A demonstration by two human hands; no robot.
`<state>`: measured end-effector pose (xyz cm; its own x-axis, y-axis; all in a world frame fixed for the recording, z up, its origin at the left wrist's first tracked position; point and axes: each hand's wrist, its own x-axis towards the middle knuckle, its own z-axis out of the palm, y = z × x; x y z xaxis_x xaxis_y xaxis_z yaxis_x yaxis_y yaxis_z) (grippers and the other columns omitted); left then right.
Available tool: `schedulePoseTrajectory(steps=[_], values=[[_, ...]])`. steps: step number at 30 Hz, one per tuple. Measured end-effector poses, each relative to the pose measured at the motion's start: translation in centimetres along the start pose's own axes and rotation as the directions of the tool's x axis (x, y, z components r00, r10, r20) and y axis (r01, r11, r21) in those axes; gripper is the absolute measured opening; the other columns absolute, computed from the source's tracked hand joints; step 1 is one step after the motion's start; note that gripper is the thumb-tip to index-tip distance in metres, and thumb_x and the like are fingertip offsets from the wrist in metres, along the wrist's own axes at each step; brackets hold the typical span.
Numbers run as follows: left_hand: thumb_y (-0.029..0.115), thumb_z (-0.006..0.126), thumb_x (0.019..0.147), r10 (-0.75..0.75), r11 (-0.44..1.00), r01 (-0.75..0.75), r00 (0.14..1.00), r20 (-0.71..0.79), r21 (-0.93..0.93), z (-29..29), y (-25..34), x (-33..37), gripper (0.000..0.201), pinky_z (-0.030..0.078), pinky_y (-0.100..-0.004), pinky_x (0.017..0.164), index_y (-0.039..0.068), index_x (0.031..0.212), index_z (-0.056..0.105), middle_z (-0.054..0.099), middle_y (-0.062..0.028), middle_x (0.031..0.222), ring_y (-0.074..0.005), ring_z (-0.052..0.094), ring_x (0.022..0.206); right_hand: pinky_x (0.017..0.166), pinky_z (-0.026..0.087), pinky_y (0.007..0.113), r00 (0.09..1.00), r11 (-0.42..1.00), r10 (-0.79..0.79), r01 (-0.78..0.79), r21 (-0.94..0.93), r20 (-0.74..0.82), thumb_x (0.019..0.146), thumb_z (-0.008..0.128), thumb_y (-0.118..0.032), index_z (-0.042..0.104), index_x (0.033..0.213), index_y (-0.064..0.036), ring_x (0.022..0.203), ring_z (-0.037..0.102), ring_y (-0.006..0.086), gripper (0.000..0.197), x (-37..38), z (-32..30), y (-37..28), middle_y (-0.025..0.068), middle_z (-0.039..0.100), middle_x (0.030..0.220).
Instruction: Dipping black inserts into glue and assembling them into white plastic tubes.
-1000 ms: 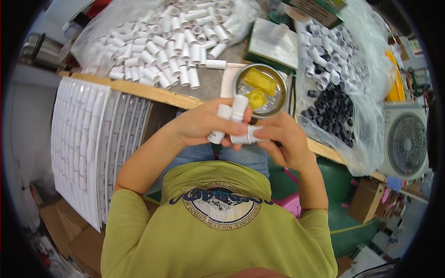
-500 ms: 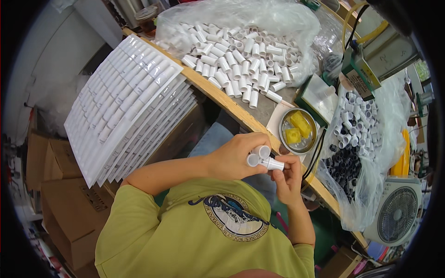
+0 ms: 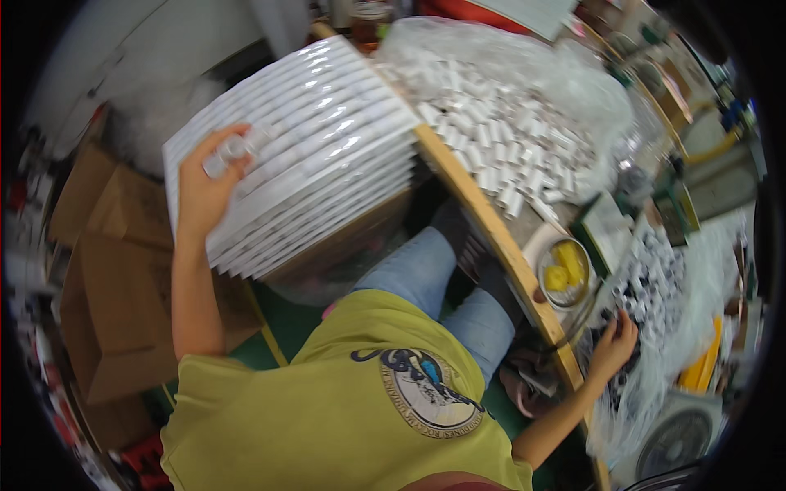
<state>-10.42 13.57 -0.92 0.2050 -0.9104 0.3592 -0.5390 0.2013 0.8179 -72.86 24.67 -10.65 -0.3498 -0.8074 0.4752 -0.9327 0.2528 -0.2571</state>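
My left hand [image 3: 206, 182] is over the top tray of a stack of white trays [image 3: 327, 123], whose rows hold white cylinders. Its fingers are closed round short white plastic tubes [image 3: 229, 152], blurred by motion, so I cannot count them. At the right, my right hand [image 3: 614, 348] reaches into a pile of small black caps [image 3: 626, 378] in a clear plastic bag. Its fingertips are bent together there, and what they hold, if anything, is too small to make out. Loose white tubes [image 3: 512, 147] lie heaped on the bench beyond the wooden edge.
A round metal bowl with yellow sponge pieces [image 3: 563, 270] stands near the wooden bench edge [image 3: 483, 214]. Small white and dark parts [image 3: 655, 266] fill the bag beside it. A grey fan [image 3: 675, 442] is at the lower right, open cardboard boxes [image 3: 123, 303] at the left.
My hands have parted from in front of my chest. The left has carried white tubes leftward over the trays; the right has moved right to the black caps. The view has shifted.
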Motion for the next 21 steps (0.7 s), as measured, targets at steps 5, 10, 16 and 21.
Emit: schedulePoseTrajectory(steps=[5,10,16,21], values=[[0.006,0.066,0.079,-0.163,0.971,0.209,0.933,-0.321,0.113,-11.0,-7.3,3.1,0.025,0.049,-0.0226,0.061,0.004,0.103,0.069,0.064,-0.0021,0.086,-0.0082,0.056,0.075,0.082,0.041,0.042,0.972,0.979,-0.049,0.092,-0.181,0.229,0.086,0.057,-0.008,0.061,0.115,-0.0024,0.09,0.053,0.0372,0.03,-0.2,0.8,4.2,0.0186,0.061,0.102],[0.01,0.069,0.076,-0.207,0.876,0.331,0.915,-0.347,0.35,-13.9,-12.9,5.4,0.03,0.051,-0.0288,0.065,0.006,0.106,0.069,0.068,-0.0087,0.087,-0.0164,0.063,0.077,0.086,0.041,0.041,0.974,0.985,-0.029,0.066,-0.159,0.226,0.086,0.059,-0.013,0.061,0.111,-0.0001,0.095,0.054,0.0364,0.028,0.4,1.7,3.8,0.0181,0.063,0.101],[0.014,0.071,0.072,0.047,0.638,0.227,0.942,-0.331,0.735,-14.6,-20.9,9.7,0.037,0.05,-0.0365,0.079,0.007,0.108,0.068,0.068,-0.0179,0.097,-0.0293,0.066,0.089,0.084,0.042,0.039,0.983,0.992,0.037,-0.014,-0.124,0.181,0.088,0.059,-0.014,0.06,0.113,-0.0003,0.094,0.055,0.0337,0.028,0.1,1.6,2.5,0.0176,0.063,0.104],[0.015,0.074,0.071,-0.187,0.725,0.324,0.942,-0.279,0.608,-14.5,-22.3,10.5,0.049,0.048,-0.0332,0.087,0.01,0.118,0.064,0.067,-0.017,0.109,-0.0282,0.064,0.1,0.083,0.044,0.038,0.987,0.995,0.066,-0.055,-0.077,0.145,0.091,0.058,-0.016,0.059,0.114,-0.0004,0.093,0.057,0.0315,0.028,-0.2,1.4,2.5,0.0172,0.063,0.102]])
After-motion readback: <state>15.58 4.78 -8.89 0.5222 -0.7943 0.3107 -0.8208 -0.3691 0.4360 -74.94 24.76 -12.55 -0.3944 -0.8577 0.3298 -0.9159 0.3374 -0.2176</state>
